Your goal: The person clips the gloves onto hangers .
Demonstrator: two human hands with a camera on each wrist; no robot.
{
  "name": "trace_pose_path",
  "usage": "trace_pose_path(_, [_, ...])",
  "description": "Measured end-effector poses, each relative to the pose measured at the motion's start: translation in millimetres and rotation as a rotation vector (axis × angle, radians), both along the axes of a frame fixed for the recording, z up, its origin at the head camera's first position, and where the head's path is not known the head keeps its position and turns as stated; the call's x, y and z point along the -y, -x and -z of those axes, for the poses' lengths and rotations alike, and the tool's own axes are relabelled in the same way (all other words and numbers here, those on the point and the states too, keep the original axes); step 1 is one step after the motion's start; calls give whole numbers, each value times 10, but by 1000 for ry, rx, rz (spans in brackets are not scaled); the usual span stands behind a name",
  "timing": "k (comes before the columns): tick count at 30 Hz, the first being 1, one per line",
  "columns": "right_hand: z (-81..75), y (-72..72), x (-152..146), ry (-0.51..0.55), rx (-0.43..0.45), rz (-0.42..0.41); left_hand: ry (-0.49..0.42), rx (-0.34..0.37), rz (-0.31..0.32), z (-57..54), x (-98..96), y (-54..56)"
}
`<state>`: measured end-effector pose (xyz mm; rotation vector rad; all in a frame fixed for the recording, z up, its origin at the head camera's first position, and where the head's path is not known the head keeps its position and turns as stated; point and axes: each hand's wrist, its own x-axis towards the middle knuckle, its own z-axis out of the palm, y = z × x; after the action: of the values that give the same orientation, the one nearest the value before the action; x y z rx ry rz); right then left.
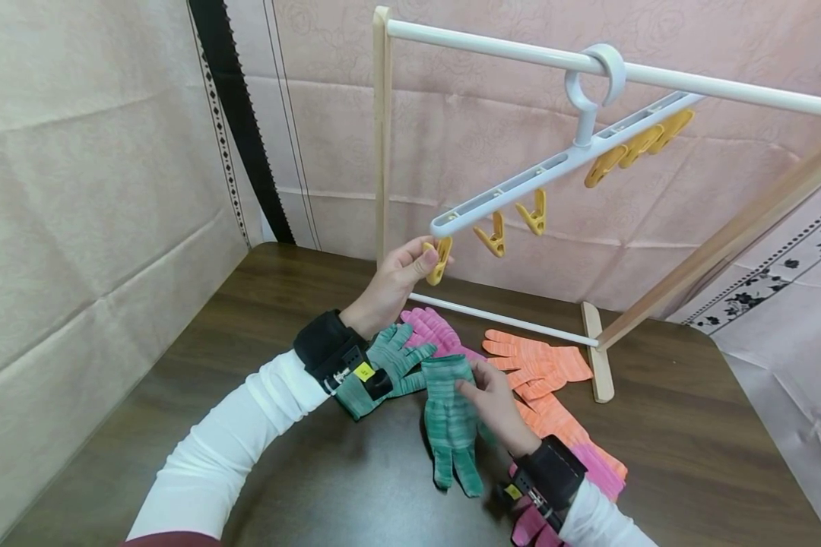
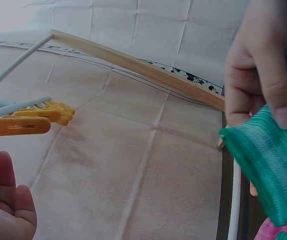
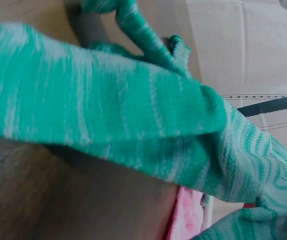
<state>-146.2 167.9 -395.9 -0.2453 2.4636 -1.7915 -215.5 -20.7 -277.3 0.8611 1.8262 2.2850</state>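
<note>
In the head view my left hand (image 1: 381, 292) pinches a yellow clothespin (image 1: 441, 262) at the near end of a pale blue clip hanger (image 1: 513, 194). My right hand (image 1: 498, 406) grips a green striped knit glove (image 1: 450, 414) near its cuff, and its fingers hang down toward me. The same glove (image 3: 108, 100) fills much of the right wrist view. In the left wrist view the cuff (image 2: 273, 165) sticks out beyond the right thumb. A second green glove (image 1: 386, 361) lies on the table below my left wrist.
The hanger hooks over a white rod (image 1: 479, 47) on a wooden stand (image 1: 383, 137). Several other yellow clothespins (image 1: 605, 165) hang along it. Pink gloves (image 1: 434, 330) and orange gloves (image 1: 537, 361) lie on the brown table (image 1: 698, 425). A white lower bar (image 1: 506, 319) crosses behind them.
</note>
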Motion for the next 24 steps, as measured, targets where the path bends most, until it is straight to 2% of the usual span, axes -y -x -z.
trace_pose_path(15, [-106, 19, 38, 68, -43, 60, -4, 7, 1, 21, -1, 6])
trace_pose_path(24, [-174, 12, 43, 144, -71, 80, -5, 6, 10, 13, -5, 11])
